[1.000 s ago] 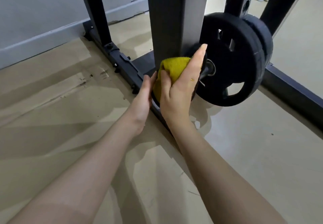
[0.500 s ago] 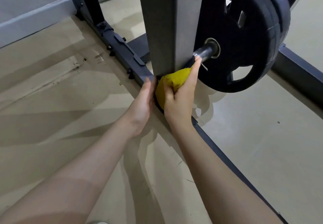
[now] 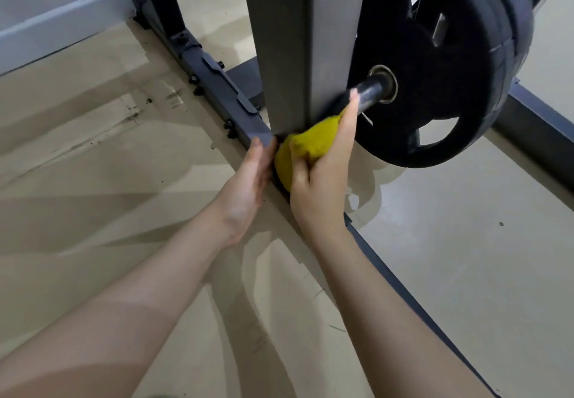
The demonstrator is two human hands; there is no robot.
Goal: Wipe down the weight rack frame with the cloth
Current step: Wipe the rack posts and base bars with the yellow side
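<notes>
The dark grey weight rack frame (image 3: 298, 43) rises as a square upright from a floor rail (image 3: 223, 99). A yellow cloth (image 3: 310, 146) is bunched at the foot of the upright, where it meets the rail. My right hand (image 3: 323, 177) grips the cloth and presses it against the upright's base, fingers reaching up to the steel peg (image 3: 372, 90). My left hand (image 3: 248, 186) rests flat with straight fingers against the side of the rail, just left of the cloth.
Two black weight plates (image 3: 435, 65) hang on the peg right of the upright, close to my right fingers. A second upright (image 3: 158, 3) stands at the back left near the grey wall (image 3: 46, 6). Another rail (image 3: 543, 121) runs right. The floor is beige.
The cloth and my right hand have slid down the upright from mid-height to its base. My left hand stayed on the rail. The view has moved closer and lower.
</notes>
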